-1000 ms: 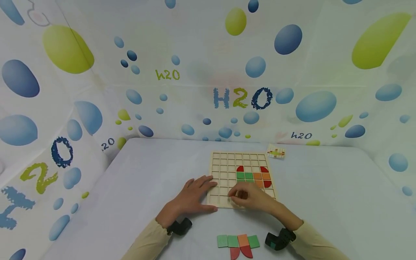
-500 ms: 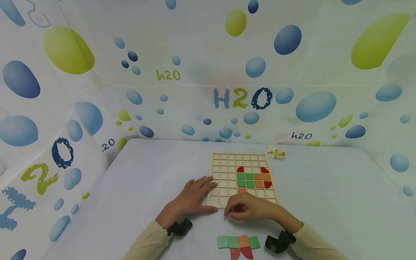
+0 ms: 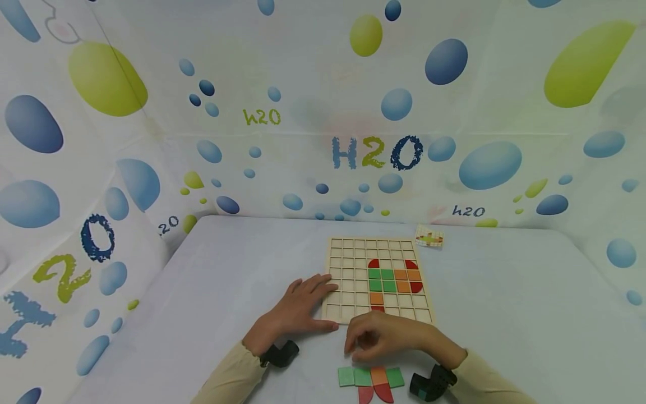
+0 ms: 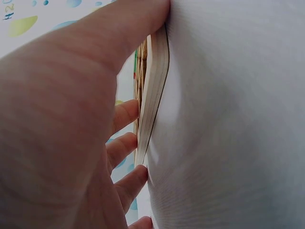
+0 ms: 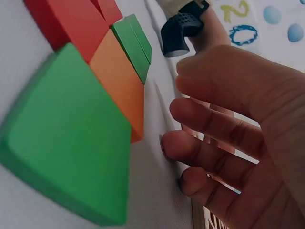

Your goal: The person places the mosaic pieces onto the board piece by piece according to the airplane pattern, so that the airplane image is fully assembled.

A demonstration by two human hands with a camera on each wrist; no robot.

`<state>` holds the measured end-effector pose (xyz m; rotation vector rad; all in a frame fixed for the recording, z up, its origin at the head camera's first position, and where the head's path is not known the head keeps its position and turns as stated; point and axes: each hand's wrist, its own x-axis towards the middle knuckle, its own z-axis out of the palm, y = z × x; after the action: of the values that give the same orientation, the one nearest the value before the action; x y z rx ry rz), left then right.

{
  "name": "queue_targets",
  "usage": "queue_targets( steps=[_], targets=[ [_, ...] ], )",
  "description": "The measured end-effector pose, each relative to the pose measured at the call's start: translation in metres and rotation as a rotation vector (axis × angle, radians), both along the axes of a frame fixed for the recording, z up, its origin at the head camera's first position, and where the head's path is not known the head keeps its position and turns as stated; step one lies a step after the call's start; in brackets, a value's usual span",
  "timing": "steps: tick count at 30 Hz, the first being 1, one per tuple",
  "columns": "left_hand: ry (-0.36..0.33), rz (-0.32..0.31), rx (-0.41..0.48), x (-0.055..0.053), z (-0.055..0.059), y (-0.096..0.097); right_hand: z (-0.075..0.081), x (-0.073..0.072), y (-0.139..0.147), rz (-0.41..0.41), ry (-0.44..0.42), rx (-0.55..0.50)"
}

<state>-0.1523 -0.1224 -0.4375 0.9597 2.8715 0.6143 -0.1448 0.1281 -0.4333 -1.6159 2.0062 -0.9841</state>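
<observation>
A wooden grid board [image 3: 348, 264] lies on the white table. Set in its cells are green squares [image 3: 387, 280], orange squares [image 3: 400, 275] and several red rounded pieces [image 3: 416, 287]. My left hand [image 3: 298, 306] rests at the board's left edge, fingers spread and touching its side. In front of the board my right hand [image 3: 386, 334] hovers with loosely bent fingers and nothing between them. Just below it lie loose tiles: green ones [image 3: 345, 376], an orange one [image 3: 378, 375] and two red rounded ones [image 3: 383, 393]. A green tile [image 5: 71, 138] looms close in the right wrist view.
A small pattern card [image 3: 429, 236] lies by the board's far right corner. White table cloth [image 3: 242, 252] spreads around the board. Behind rises a white backdrop [image 3: 303, 67] printed with blue and green drops.
My right hand has drawn back from the board toward the loose tiles. An orange square and a red piece below it now show in the grid. The left hand stays put.
</observation>
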Motion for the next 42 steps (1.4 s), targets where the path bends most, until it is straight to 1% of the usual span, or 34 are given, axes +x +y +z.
queue_targets(
  steps=[8, 15, 19, 23, 28, 36, 42],
  targets=[
    [-0.006, 0.000, 0.001, 0.000, 0.000, 0.001, 0.000, 0.007, -0.004, -0.002, -0.008, 0.057],
    [-0.009, 0.003, 0.007, 0.000, 0.000, 0.001, 0.005, 0.013, -0.007, -0.001, 0.080, 0.102],
    [-0.005, 0.004, 0.001, 0.000, 0.000, 0.001, 0.007, 0.015, -0.008, -0.014, 0.097, 0.108],
    [-0.002, 0.002, -0.004, 0.000, 0.000, 0.001, 0.008, 0.017, -0.008, -0.029, 0.092, 0.130],
    [0.002, 0.002, -0.008, 0.000, -0.001, 0.000, 0.009, 0.018, -0.009, -0.025, 0.085, 0.159],
    [-0.011, 0.005, -0.008, -0.001, 0.000, 0.000, 0.011, 0.016, -0.008, -0.017, 0.061, 0.160],
    [-0.021, 0.013, -0.016, -0.001, 0.001, 0.000, 0.011, 0.015, -0.006, -0.032, 0.061, 0.159]
  ],
)
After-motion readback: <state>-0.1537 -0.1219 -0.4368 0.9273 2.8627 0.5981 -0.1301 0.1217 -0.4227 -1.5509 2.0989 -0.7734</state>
